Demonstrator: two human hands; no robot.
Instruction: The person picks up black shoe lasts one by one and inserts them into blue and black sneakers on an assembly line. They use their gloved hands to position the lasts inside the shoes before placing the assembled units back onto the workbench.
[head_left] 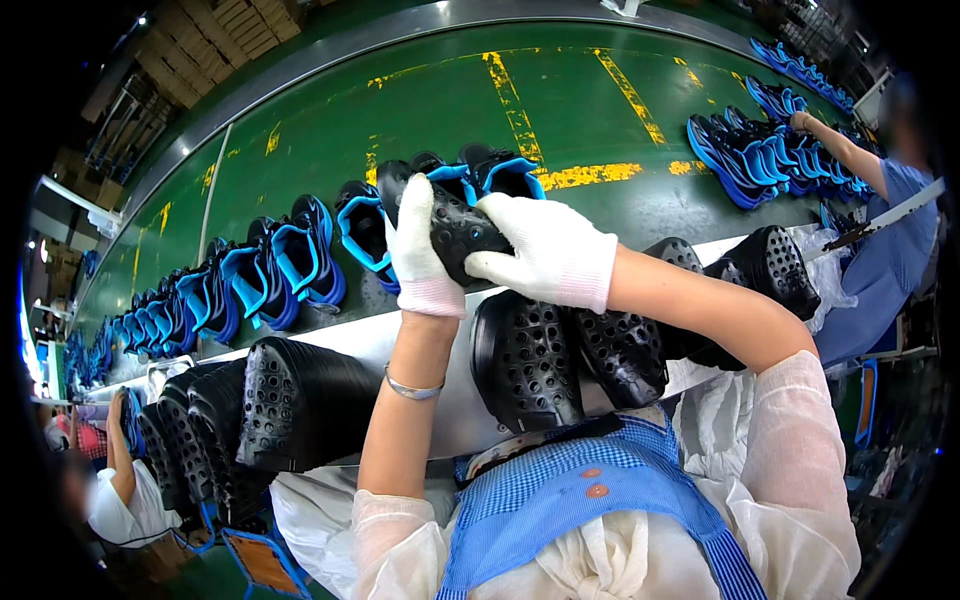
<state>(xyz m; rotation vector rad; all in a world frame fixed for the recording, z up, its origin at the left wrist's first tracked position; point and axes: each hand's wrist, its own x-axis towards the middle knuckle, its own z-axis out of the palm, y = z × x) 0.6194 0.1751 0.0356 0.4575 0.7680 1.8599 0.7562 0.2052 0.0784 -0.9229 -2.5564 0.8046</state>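
A green surface (310, 135) is spread across the scene, toward twelve o'clock from the held sole. A row of blue-and-black shoes (318, 250) is ranged along its near edge, with its long run toward nine and eight o'clock and a few shoes close behind the hands near one. Stacks of black, hole-studded soles are set along the near side: one stack (268, 410) at seven o'clock, another (528, 360) at five.

One black sole (462, 228) is held up between two white-gloved hands, in front of the shoes. Its long axis is slanted from about ten o'clock down to four, with its dimpled face partly covered. The left hand (415, 245) is placed at nine o'clock, against the sole's side; the right hand (550, 248) is placed at four, around the lower end, so that end is nearer to the right.

The lower end is pinched between the right thumb and fingers. One left digit is laid upright over the sole, and the upper tip is left uncovered at ten; how the remaining left fingers are set behind cannot be told.
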